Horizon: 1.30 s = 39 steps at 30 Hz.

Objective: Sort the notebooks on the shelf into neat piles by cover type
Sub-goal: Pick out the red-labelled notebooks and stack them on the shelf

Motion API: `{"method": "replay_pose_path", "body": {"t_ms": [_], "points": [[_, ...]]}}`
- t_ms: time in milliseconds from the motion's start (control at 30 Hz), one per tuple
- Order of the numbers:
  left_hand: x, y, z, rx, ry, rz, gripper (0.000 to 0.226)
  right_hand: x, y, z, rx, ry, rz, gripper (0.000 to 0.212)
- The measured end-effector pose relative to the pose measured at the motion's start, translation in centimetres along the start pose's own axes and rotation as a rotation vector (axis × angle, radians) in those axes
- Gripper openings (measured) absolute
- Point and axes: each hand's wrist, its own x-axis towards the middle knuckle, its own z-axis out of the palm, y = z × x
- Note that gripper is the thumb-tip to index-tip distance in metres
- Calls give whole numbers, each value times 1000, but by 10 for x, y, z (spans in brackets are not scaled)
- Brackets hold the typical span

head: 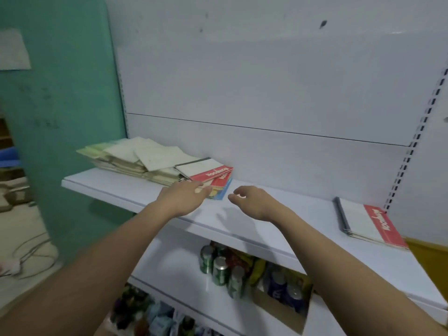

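A loose heap of pale green and cream notebooks [135, 156] lies at the left end of the white shelf [278, 229]. Against its right side sit red-banded spiral notebooks [206, 169], askew, with a blue cover [221, 194] under them. At the shelf's right end is a small neat pile of the same red-banded spiral notebooks [368, 221]. My left hand [184, 195] reaches flat, its fingertips touching the front edge of the red-banded ones by the heap. My right hand [247, 200] hovers just right of them, fingers curled and apart, holding nothing.
The shelf's white back panel [266, 93] rises behind, with a slotted upright [412, 146] at the right. Below is a shelf with green drink cans [218, 267] and blue cans [283, 284]. A green wall [63, 117] stands at the left, cables [31, 253] on the floor.
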Motion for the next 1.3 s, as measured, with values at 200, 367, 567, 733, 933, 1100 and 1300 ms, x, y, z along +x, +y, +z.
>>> {"method": "replay_pose_path", "body": {"t_ms": [200,367,567,733,933,1100,1300], "points": [[5,-88,-26,7,21,51,57,43,-76,46,-82,-41,6,55],[34,-121,-31,14,71,142,52,79,-93,59,-129,-40,61,55],[98,-138,-17,67,56,202,53,123,-80,62,-162,-19,99,50],[149,-145,-12,66,75,214,50,191,-79,63,-142,91,82,54],[206,-155,-8,77,98,282,46,253,-87,91,-295,98,53,73],[245,-175,3,-1,55,279,50,280,-78,118,-371,38,174,87],[262,-184,5,-332,76,355,43,252,-82,133,-382,153,40,46]]}}
